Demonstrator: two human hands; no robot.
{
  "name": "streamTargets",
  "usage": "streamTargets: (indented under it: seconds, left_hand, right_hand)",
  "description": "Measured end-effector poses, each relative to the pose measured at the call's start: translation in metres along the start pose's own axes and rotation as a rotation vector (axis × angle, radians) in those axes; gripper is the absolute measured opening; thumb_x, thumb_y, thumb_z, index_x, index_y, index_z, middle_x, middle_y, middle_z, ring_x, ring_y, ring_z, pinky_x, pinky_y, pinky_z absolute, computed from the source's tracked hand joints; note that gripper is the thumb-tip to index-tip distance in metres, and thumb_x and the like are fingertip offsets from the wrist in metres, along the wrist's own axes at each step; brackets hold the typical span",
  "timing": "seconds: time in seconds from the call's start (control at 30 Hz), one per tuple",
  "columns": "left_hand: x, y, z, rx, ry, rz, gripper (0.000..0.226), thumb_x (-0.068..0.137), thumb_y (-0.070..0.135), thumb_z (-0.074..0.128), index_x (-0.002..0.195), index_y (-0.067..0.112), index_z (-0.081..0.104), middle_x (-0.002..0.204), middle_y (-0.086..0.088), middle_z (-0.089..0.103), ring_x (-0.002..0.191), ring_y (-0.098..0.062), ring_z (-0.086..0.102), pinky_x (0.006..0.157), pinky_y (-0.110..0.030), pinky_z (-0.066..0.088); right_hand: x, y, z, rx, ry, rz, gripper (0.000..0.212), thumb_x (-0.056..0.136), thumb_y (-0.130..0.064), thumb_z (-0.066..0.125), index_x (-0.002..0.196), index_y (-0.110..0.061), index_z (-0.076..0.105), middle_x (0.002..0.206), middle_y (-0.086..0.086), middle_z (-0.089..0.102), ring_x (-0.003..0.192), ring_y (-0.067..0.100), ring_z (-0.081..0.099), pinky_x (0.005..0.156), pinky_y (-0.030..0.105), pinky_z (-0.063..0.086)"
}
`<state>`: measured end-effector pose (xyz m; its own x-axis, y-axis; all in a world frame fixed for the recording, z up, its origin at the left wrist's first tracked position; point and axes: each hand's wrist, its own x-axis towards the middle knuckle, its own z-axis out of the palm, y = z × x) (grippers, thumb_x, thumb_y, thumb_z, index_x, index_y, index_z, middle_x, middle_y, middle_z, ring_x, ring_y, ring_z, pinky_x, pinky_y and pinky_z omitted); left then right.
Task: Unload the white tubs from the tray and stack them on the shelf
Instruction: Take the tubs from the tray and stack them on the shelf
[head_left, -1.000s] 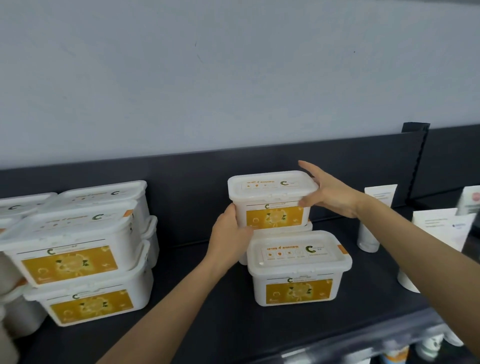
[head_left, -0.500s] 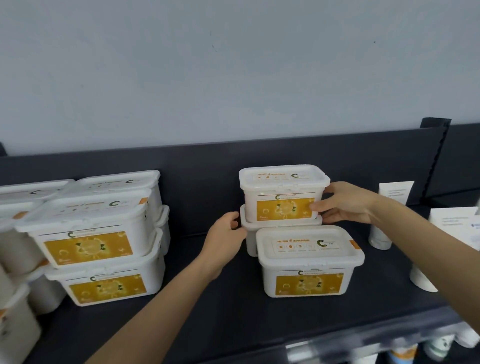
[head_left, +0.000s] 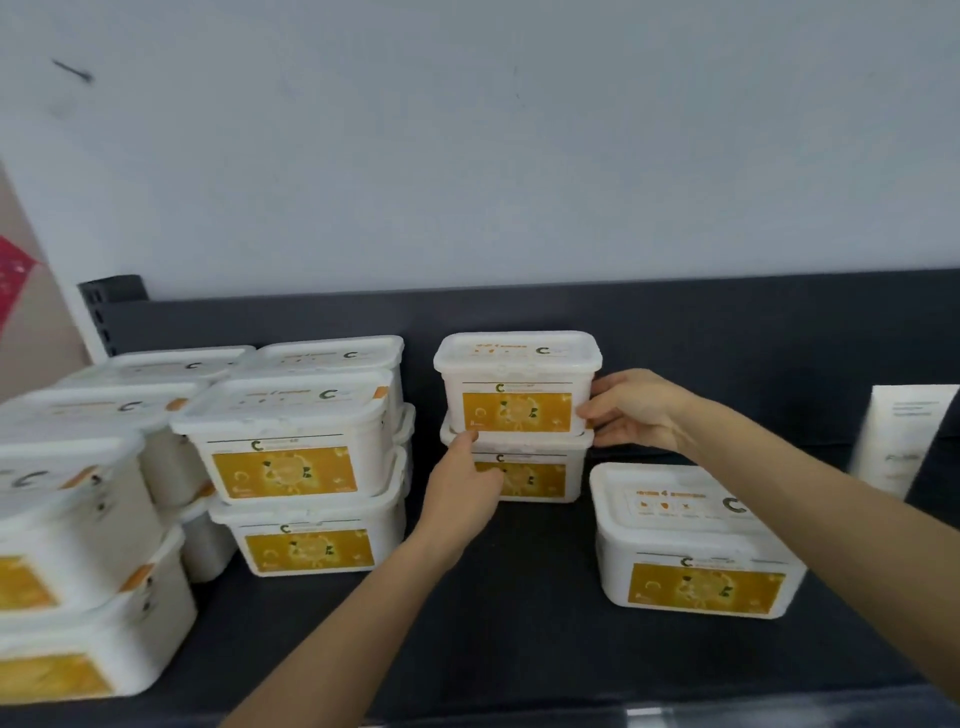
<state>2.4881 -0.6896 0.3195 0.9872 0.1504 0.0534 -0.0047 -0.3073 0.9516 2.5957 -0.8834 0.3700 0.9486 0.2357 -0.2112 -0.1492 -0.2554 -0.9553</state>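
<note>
Where top tub (head_left: 517, 384) sits stacked on lower tub (head_left: 519, 475), mid-shelf (head_left: 519, 597), right grip (head_left: 631, 410) clasps its right end. Left grip (head_left: 462, 478) touches its lower-left corner; clasp cannot be told. Stacked tubs (head_left: 291, 447) left, single tub (head_left: 691, 551) right.

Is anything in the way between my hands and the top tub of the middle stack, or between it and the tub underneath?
Nothing visible. The top tub already sits on the lower tub; the right hand holds its right end and the left hand touches its lower left corner. The front tub stands apart.
</note>
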Motion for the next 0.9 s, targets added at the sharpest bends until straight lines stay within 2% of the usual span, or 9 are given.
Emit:
streamTargets:
  seconds: [0.1,0.23,0.4,0.5,0.57,0.67,0.73,0.8,0.9]
  left_hand:
    - [0.0,-0.002,-0.01,0.013,0.015,-0.022,0.068,0.091,0.003,0.047,0.149,0.028,0.023,0.149,0.004,0.037,0.127,-0.01,0.04,0.098,-0.026,0.039]
    - [0.0,-0.002,-0.017,-0.001,0.0,-0.007,0.072,0.09,0.001,0.048,0.15,0.031,0.021,0.154,0.004,0.029,0.138,-0.015,0.032,0.112,-0.035,0.034]
    - [0.003,-0.003,-0.021,-0.006,-0.02,0.013,0.074,0.088,0.002,0.05,0.149,0.033,0.022,0.154,0.006,0.028,0.138,-0.015,0.033,0.112,-0.041,0.034]
    - [-0.003,-0.005,-0.018,0.037,-0.006,0.029,0.071,0.089,0.005,0.054,0.149,0.03,0.024,0.153,0.006,0.03,0.138,-0.014,0.032,0.111,-0.032,0.033]
    - [-0.006,-0.005,-0.014,0.049,-0.014,0.04,0.068,0.089,0.006,0.055,0.148,0.027,0.028,0.149,0.004,0.036,0.134,-0.013,0.037,0.1,-0.025,0.035]
    - [-0.011,-0.003,-0.002,0.063,-0.083,0.05,0.064,0.089,0.013,0.058,0.146,0.025,0.032,0.144,0.0,0.043,0.128,-0.012,0.042,0.09,-0.022,0.035]
    - [-0.016,-0.002,0.011,0.078,-0.148,0.058,0.063,0.089,0.017,0.06,0.146,0.024,0.035,0.145,0.001,0.043,0.128,-0.013,0.043,0.095,-0.024,0.037]
    - [-0.022,0.001,0.024,0.073,-0.214,0.064,0.06,0.088,0.019,0.061,0.144,0.022,0.038,0.144,0.001,0.045,0.127,-0.013,0.046,0.105,-0.031,0.04]
    - [-0.03,0.005,0.04,0.044,-0.29,0.055,0.056,0.089,0.019,0.06,0.142,0.021,0.041,0.137,0.0,0.053,0.119,-0.011,0.052,0.105,-0.037,0.043]
  right_hand:
    - [0.007,-0.005,0.015,-0.009,-0.011,-0.002,0.043,0.082,0.006,0.065,0.124,-0.003,0.059,0.11,0.015,0.07,0.103,0.029,0.067,0.09,0.046,0.054]
    - [0.013,-0.006,0.026,-0.004,-0.013,-0.013,0.043,0.081,0.008,0.065,0.122,-0.001,0.06,0.111,0.015,0.07,0.104,0.029,0.066,0.094,0.05,0.052]
    - [0.003,-0.006,0.028,0.042,-0.044,-0.052,0.04,0.084,0.01,0.061,0.123,-0.001,0.059,0.112,0.012,0.07,0.103,0.025,0.067,0.088,0.041,0.056]
    - [-0.012,-0.002,0.022,-0.039,0.013,-0.074,0.058,0.083,0.005,0.065,0.137,-0.004,0.046,0.133,0.012,0.058,0.119,0.025,0.057,0.1,0.041,0.049]
    - [-0.029,0.0,0.011,-0.223,0.145,-0.13,0.06,0.083,-0.002,0.068,0.139,-0.008,0.046,0.139,0.011,0.052,0.123,0.024,0.053,0.104,0.04,0.045]
    - [-0.064,0.009,-0.019,-0.425,0.352,-0.206,0.054,0.085,-0.012,0.068,0.136,-0.012,0.051,0.132,0.008,0.057,0.113,0.018,0.056,0.091,0.03,0.044]
    - [-0.087,0.024,-0.04,-0.445,0.452,-0.211,0.053,0.087,-0.016,0.067,0.137,-0.013,0.051,0.131,0.006,0.057,0.111,0.018,0.055,0.088,0.028,0.042]
    - [-0.103,0.044,-0.059,-0.44,0.523,-0.141,0.053,0.088,-0.02,0.066,0.137,-0.01,0.049,0.125,0.007,0.06,0.109,0.021,0.057,0.087,0.029,0.044]
    - [-0.119,0.073,-0.075,-0.256,0.493,0.052,0.044,0.09,-0.028,0.063,0.128,-0.007,0.056,0.096,0.008,0.066,0.083,0.023,0.063,0.071,0.036,0.054]
